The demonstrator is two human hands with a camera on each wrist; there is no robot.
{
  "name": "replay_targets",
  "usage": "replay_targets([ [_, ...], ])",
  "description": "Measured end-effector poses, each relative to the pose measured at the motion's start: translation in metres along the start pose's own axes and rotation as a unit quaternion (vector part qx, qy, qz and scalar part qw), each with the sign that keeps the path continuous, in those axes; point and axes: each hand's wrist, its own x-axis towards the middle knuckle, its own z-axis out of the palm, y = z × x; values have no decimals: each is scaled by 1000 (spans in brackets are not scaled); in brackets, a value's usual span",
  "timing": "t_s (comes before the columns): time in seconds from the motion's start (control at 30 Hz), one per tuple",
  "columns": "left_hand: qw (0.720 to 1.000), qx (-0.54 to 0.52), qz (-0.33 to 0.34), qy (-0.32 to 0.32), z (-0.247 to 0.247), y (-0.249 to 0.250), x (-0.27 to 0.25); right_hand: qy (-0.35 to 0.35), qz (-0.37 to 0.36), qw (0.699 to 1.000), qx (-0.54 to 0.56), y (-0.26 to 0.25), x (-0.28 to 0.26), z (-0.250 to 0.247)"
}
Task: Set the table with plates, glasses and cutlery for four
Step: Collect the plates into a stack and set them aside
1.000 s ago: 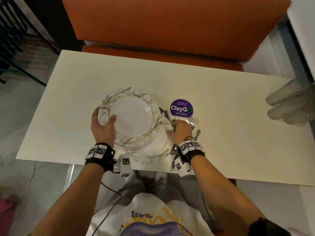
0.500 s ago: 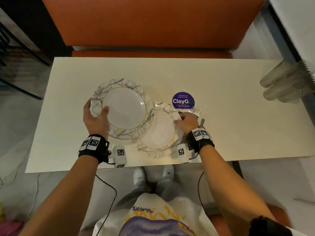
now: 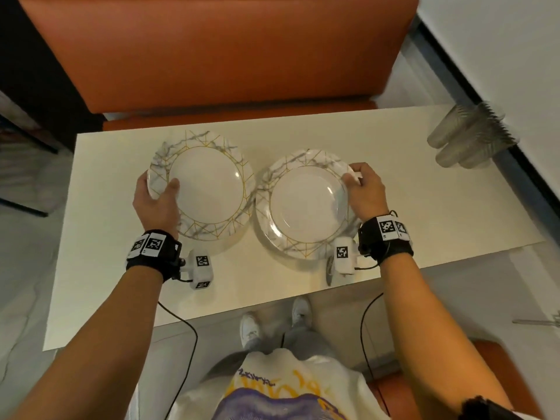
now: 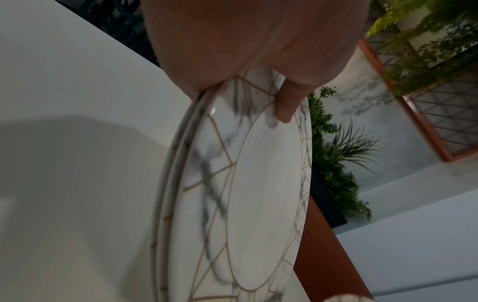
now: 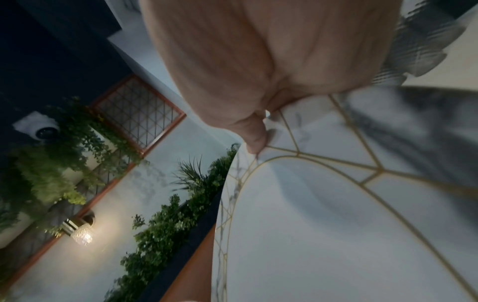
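Cream-white and rectangular, the table stretches before me with my two hands over it. My left hand grips the near-left rim of a round white marble-patterned plate with gold lines, thumb on top, while just right of it my right hand pinches the right rim of a matching marbled plate. Beyond the plates, at the table's far right corner, lies a cluster of clear ribbed glasses, and behind the table stands an orange upholstered bench.
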Motion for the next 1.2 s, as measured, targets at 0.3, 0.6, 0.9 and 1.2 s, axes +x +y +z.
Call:
replay_targets([
  [0.3,988,-57,-121,-78,21,-24,-8,25,66,993,90,2,1,34],
  [0.6,969,-73,-206,-113,47,-24,-17,-37,102,994,26,5,-14,71],
  [0.9,973,-55,-183,-131,68,-28,-32,-61,81,995,-5,16,-22,88],
  [1.2,961,200,-6,-189,116,-26,-64,-10,90,996,-25,55,-2,55],
])
